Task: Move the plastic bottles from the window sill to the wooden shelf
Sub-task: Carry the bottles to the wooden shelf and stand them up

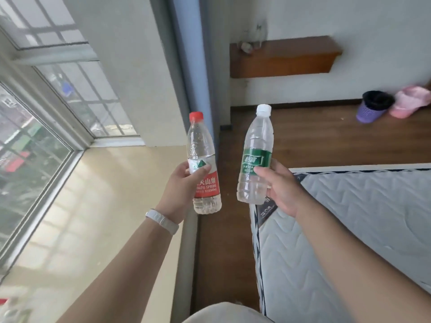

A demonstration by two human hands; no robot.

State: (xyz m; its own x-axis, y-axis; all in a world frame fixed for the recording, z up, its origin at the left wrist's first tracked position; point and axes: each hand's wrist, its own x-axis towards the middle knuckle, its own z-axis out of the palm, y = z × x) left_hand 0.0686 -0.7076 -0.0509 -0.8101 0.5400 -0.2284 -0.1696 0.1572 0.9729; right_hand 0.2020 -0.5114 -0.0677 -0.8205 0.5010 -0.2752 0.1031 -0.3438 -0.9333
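- The sill [93, 206] ran along my left. Neither bottle stood on the part I could see, since I held both in the air near its inner edge.
- The mattress [349, 229] filled my right side, with its corner just below my right hand. It left only a narrow strip of floor [314, 136] between itself and the sill, and I judged that corner the likeliest thing to catch my leg.
- The shelf [279, 57] hung on the far wall, well apart from me. I took the step in hand to be the carry. The way to do it well was to walk the strip with elbows in and both bottles upright, then set them down one at a time on the bare right part.
- My left hand [179, 190] gripped the red bottle [203, 164] around its label, thumb across the front.
- My right hand [282, 190] gripped the green bottle [254, 157] just under its label, tilted slightly right. Both caps were on.
- A purple bin [373, 108] and a pink thing [410, 101] sat on the floor below and right of the shelf, clear of my path.
- Something blurred [249, 46] lay at the shelf's left end. I could not tell what it was.
- A white band [162, 221] circled my left wrist.
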